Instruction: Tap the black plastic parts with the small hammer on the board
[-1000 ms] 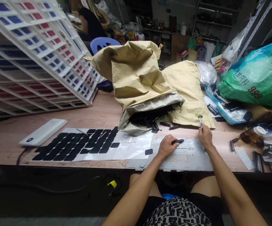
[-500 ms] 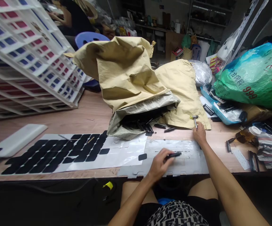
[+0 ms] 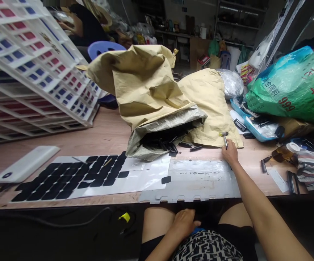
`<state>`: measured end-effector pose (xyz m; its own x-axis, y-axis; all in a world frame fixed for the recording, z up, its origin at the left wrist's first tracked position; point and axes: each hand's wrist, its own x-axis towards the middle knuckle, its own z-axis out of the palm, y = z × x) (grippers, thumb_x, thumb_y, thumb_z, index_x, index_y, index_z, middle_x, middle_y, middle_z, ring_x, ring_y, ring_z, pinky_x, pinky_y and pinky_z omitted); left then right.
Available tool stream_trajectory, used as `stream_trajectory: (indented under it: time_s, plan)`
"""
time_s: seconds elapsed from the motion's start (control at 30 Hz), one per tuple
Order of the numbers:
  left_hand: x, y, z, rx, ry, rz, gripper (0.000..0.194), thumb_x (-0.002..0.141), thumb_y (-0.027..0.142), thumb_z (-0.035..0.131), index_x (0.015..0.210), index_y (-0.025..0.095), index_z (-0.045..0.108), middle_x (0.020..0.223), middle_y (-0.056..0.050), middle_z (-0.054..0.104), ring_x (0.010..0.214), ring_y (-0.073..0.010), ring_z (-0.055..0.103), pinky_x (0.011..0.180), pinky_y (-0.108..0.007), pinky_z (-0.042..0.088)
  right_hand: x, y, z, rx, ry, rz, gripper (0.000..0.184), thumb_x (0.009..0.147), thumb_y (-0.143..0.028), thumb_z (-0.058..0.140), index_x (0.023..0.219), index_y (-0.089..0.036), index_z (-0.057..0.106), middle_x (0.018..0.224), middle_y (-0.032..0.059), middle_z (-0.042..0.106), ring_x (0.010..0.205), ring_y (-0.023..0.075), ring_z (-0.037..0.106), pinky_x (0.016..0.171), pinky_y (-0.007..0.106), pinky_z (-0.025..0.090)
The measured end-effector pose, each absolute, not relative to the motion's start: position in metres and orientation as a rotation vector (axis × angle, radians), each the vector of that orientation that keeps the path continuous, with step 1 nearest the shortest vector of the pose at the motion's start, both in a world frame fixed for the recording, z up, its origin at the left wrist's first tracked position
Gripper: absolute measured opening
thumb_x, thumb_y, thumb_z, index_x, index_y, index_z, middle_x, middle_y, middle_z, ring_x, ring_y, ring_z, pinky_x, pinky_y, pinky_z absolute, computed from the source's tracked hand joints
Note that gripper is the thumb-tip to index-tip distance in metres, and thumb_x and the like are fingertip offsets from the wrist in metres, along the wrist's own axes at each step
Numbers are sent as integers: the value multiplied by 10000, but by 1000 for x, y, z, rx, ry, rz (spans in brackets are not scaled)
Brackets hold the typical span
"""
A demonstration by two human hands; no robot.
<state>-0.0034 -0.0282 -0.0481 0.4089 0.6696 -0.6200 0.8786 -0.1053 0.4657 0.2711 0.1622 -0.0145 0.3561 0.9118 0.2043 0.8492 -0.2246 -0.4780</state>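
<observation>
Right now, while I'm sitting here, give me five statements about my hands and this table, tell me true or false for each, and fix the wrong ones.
1. The right hand holds a small metal hammer with a yellow tip. True.
2. The left hand lies on the flat grey sheet. False: the left hand is below the front edge of the pinkish-brown table.
3. Small black pieces lie at the mouth of the crumpled tan sack. True.
4. The white oblong device is at the table's right end. False: the white oblong device is toward the left end.
5. The shiny green-and-blue plastic bag is right of the crumpled tan sack. True.
</observation>
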Motion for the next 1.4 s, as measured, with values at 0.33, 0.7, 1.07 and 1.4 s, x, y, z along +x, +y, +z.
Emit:
stream_trajectory:
  time_s: [0.33,0.7,1.07,1.4]
  plan:
    - [10,126,40,2180,1522,499,330,940,378,549,1174,214,713,1041,-86,684,970,-246,602,832,-348,453,269,161,-15,-2165,-1531,168,476,841,-193,475,1315,-179,514,1156,120,595,1062,244,551,928,320,430]
    - [22,181,-8,2426,1607,516,123,869,298,629,873,209,713,1011,-97,604,1031,-298,516,877,-420,412,265,157,-12,-2199,-1528,167,449,851,-160,471,1298,-175,502,1169,112,590,1074,220,552,923,290,415]
    - [-6,122,-34,2114,1321,680,121,800,331,721,867,236,689,878,-16,670,884,-227,565,812,-356,419,265,156,-12,-2217,-1508,165,469,862,-167,472,1331,-174,490,1186,119,586,1093,224,551,932,294,417]
    - [-6,123,-41,2110,1299,692,172,817,353,694,957,259,728,949,-31,675,958,-237,565,885,-388,410,263,155,-4,-2372,-1396,165,291,915,-304,493,1165,-196,596,1111,100,635,1013,222,587,853,314,420]
